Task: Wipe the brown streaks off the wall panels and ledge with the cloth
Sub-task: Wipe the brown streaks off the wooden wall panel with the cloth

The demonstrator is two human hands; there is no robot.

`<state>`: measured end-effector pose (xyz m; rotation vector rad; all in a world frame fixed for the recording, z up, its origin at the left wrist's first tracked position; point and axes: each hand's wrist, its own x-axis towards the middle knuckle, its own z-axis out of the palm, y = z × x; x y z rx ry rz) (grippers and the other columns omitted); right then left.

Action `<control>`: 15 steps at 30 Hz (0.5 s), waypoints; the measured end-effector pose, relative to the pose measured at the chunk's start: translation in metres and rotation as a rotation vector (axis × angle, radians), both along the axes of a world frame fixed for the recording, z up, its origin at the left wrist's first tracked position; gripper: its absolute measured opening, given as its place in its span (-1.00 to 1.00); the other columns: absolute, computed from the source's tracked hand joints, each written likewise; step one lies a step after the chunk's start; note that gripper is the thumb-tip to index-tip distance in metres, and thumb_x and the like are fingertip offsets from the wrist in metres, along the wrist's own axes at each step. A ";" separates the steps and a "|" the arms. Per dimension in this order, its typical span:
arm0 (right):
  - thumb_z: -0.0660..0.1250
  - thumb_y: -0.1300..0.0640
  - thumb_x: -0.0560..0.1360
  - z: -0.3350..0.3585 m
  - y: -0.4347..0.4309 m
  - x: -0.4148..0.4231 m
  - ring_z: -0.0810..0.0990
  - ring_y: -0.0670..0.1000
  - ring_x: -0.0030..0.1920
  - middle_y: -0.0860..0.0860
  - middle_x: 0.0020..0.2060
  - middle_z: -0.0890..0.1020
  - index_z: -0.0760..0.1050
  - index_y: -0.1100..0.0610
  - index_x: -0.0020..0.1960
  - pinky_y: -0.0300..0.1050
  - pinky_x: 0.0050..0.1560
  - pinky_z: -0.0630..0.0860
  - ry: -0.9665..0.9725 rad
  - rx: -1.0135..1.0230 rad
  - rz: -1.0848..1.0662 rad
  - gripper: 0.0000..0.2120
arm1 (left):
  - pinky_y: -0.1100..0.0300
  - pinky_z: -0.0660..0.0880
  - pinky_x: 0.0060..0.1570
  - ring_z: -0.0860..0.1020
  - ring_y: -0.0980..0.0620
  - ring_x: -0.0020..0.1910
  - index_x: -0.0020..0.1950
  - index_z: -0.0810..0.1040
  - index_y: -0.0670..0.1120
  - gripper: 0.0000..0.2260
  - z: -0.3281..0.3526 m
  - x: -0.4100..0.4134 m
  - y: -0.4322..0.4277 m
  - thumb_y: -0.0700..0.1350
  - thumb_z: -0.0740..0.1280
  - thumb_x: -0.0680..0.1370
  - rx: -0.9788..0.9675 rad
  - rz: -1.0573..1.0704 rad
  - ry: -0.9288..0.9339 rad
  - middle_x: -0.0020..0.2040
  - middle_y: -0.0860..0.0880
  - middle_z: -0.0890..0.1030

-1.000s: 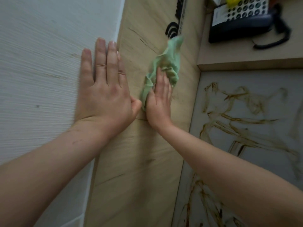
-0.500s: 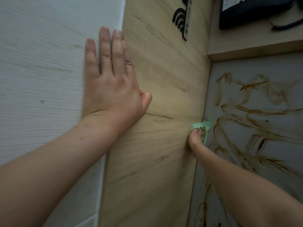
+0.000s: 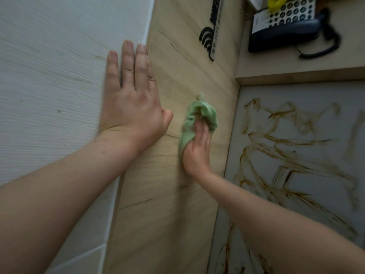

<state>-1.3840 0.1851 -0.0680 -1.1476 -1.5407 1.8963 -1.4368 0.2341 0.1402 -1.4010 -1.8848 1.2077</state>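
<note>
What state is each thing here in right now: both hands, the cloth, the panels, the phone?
left hand: flat, fingers straight, resting on the white wall.
right hand: fingers straight, pressing the cloth against the wood panel.
green cloth: crumpled under the right hand.
wood panel: no brown smears visible.
grey panel: smeared brown, not yet wiped.
telephone: sitting on the ledge.

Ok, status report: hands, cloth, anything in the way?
Left hand flat on white wall. Right hand presses green cloth on wood panel. Brown streaks on grey panel unwiped. Nothing blocking.
</note>
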 end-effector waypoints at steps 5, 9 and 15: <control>-0.09 0.03 0.74 0.030 0.088 -0.030 -0.21 0.08 0.66 0.06 0.68 -0.15 -0.18 0.05 0.69 0.04 0.60 -0.27 -0.030 -0.084 0.020 -0.44 | -0.33 -0.11 0.58 -0.15 -0.41 0.63 0.60 0.04 -0.41 -0.12 0.000 0.000 0.001 0.30 -0.08 0.58 -0.011 0.005 -0.028 0.64 -0.38 -0.13; -0.06 -0.05 0.68 0.078 0.152 -0.054 -0.07 0.11 0.66 0.05 0.68 0.00 -0.05 0.05 0.69 0.11 0.61 -0.15 0.119 0.241 -0.047 -0.39 | -0.34 -0.11 0.58 -0.15 -0.41 0.63 0.61 -0.01 -0.41 -0.12 0.000 -0.001 0.002 0.28 0.00 0.58 -0.001 0.011 -0.066 0.64 -0.38 -0.13; -0.05 -0.06 0.73 0.086 0.213 -0.067 -0.07 0.08 0.65 -0.01 0.68 -0.01 -0.05 -0.03 0.69 0.19 0.60 -0.14 0.042 0.170 -0.056 -0.45 | -0.31 -0.22 0.58 -0.16 -0.39 0.63 0.61 -0.08 -0.41 -0.16 0.001 -0.002 0.002 0.22 -0.02 0.60 -0.006 0.020 -0.068 0.65 -0.37 -0.13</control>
